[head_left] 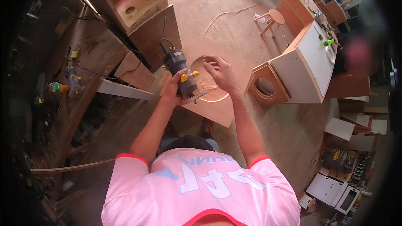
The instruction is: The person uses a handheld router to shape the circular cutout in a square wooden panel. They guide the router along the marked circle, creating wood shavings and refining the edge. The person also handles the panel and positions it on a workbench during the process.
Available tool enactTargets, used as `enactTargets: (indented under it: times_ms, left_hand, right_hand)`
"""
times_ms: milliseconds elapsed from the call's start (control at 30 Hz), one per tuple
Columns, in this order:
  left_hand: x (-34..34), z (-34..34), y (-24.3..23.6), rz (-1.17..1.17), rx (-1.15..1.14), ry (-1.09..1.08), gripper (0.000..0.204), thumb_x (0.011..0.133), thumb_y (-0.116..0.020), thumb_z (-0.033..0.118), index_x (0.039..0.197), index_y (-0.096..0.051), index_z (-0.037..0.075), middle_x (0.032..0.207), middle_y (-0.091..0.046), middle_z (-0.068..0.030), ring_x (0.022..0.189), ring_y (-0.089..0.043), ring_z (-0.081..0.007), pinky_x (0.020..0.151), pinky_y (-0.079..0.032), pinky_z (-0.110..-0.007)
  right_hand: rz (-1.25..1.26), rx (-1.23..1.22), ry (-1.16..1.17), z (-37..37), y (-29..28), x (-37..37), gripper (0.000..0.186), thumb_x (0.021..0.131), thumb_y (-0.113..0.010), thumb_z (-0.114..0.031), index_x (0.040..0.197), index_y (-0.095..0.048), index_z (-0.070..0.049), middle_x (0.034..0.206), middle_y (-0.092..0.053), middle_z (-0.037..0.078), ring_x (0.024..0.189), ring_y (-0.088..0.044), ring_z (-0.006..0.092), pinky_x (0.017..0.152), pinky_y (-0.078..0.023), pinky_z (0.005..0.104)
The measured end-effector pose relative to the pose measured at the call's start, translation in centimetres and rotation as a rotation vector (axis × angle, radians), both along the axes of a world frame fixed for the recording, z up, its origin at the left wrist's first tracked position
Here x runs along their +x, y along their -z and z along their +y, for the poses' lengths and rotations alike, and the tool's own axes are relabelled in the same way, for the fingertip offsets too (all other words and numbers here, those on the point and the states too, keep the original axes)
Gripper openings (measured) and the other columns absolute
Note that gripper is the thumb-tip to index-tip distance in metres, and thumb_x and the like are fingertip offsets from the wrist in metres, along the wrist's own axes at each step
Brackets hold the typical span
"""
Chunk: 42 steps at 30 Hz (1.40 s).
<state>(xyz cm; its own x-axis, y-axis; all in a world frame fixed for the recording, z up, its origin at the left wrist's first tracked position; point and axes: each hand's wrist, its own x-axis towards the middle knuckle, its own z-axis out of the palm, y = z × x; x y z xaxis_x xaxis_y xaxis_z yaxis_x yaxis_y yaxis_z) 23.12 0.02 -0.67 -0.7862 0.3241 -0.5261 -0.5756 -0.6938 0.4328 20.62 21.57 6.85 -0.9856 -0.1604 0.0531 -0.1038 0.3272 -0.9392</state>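
Note:
My left hand point(172, 87) is wrapped round the body of a dark grey handheld router point(176, 62) with yellow knobs. The tool is tilted, with its flat base plate point(195, 97) toward me and its cord rising from the far end. Below it lies a square plywood panel point(222, 112) with a large round cut-out. Pale sawdust point(205, 84) is scattered inside that circle. Over the circle's right part hangs my right hand point(222, 75), its fingers loosely bent and somewhat apart, holding nothing that I can see. Whether those fingertips touch the wood is unclear.
At the right stands a large box cabinet point(299, 65), with round-holed panels point(268, 88) leaning on it. A small wooden stool point(276, 16) is beyond. Another wooden box point(142, 4) stands far left. On the left bench point(90, 65) lies a second power tool point(73, 79). Cords cross the floor.

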Motion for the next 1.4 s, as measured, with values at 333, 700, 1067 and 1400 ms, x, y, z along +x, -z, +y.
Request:
enactTargets:
  times_ms: [333,700,1067,1400]
  left_hand:
    - [5.5,8.0,-0.4,0.096,-0.576,-0.106,0.055,0.081,-0.085,0.023,0.128,-0.062,0.005,0.105,-0.068,-0.0033,0.09,-0.068,-0.0145,0.078,-0.056,-0.031]
    - [8.6,6.1,2.3,0.046,-0.784,-0.296,0.065,0.082,-0.085,0.024,0.137,-0.058,0.002,0.116,-0.067,-0.0038,0.103,-0.066,-0.0151,0.088,-0.053,-0.033]
    - [11.6,-8.2,2.9,-0.051,-0.039,-0.41,0.055,0.087,-0.076,0.037,0.126,-0.06,0.002,0.113,-0.068,-0.0133,0.106,-0.067,-0.0274,0.096,-0.057,-0.043]
    - [12.2,-16.3,1.6,0.077,-0.058,-0.489,0.06,0.093,-0.07,0.047,0.132,-0.059,0.003,0.121,-0.066,-0.0152,0.116,-0.064,-0.0304,0.102,-0.055,-0.051]
  right_hand:
    - [-0.016,0.006,-0.054,0.5,2.0,0.7,0.058,0.089,-0.08,-0.031,0.133,-0.063,0.002,0.125,-0.067,0.025,0.114,-0.068,0.0363,0.099,-0.054,0.0432]
    - [-0.023,-0.052,-0.032,-6.6,4.5,3.3,0.067,0.077,-0.089,-0.028,0.132,-0.064,0.0,0.133,-0.06,0.021,0.12,-0.065,0.0405,0.104,-0.054,0.046]
    - [-0.122,0.573,0.067,1.9,18.0,9.8,0.077,0.084,-0.082,-0.041,0.142,-0.056,0.0,0.142,-0.057,0.023,0.133,-0.053,0.0386,0.113,-0.042,0.0539]
    - [0.11,1.153,-0.122,0.2,25.7,14.7,0.1,0.066,-0.08,-0.018,0.155,-0.038,0.0,0.142,-0.044,0.019,0.14,-0.039,0.0376,0.12,-0.024,0.0702]
